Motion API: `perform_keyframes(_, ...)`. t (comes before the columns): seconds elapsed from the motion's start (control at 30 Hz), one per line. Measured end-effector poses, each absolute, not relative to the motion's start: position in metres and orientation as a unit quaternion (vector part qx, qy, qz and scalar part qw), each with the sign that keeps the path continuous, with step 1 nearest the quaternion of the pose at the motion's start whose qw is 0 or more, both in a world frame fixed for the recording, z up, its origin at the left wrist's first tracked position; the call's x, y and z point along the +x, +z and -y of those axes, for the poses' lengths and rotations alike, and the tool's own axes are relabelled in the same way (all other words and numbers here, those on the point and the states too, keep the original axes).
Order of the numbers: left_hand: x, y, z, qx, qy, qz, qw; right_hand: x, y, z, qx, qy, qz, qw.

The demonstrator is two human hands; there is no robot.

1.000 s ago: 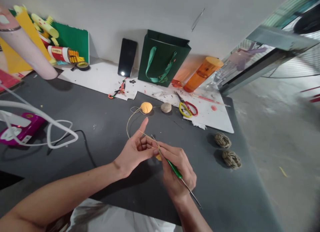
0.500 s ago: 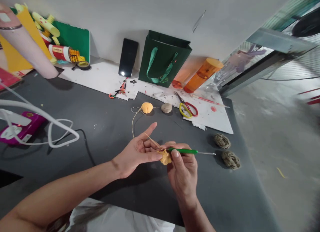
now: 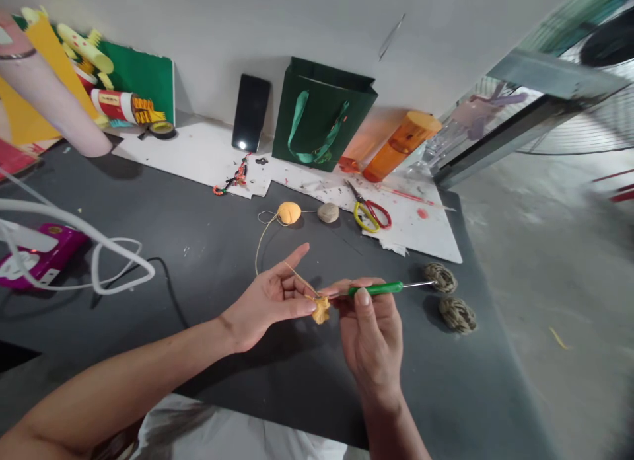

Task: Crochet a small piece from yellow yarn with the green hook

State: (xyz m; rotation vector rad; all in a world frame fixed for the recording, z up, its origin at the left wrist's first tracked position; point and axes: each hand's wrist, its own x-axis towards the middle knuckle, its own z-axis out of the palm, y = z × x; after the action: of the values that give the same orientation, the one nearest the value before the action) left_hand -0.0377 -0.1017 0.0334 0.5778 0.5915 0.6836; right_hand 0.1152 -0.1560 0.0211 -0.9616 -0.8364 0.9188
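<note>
My left hand (image 3: 270, 305) pinches a small yellow crocheted piece (image 3: 321, 310) between thumb and fingers, its index finger raised with yellow yarn running over it. The green-handled crochet hook (image 3: 379, 289) is gripped in my right hand (image 3: 374, 328), just right of the piece. One thin metal end of the hook reaches left to the top of the crochet; the other points right, towards the olive yarn bundles. A strand curves from my left hand up to a yellow yarn ball (image 3: 288, 213) on the dark table. Beside that ball lies a beige ball (image 3: 327, 213).
Scissors (image 3: 367, 209) lie on a white board (image 3: 421, 232) at the back, near a green bag (image 3: 324, 113), a phone (image 3: 251, 113) and an orange bottle (image 3: 401, 146). Two olive yarn bundles (image 3: 456, 314) sit right. White cables (image 3: 126, 248) loop over a purple power strip (image 3: 59, 248) at left.
My right hand and the hook have moved right, away from the yellow piece, and more of the hook's left shaft shows. My left hand has barely moved.
</note>
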Motion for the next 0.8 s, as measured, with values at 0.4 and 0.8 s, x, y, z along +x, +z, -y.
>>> perform_keyframes(0.4, -0.038, 0.031, 0.101, 0.285, 0.331, -0.291, 0.851, 0.126, 0.015, 0.16, -0.473, 0.345, 0.468, 0.662)
perform_keyframes(0.8, -0.039, 0.03, 0.1, 0.316, 0.335, -0.32, 0.828, 0.131, 0.025, 0.163, -0.494, 0.229, 0.592, 0.594)
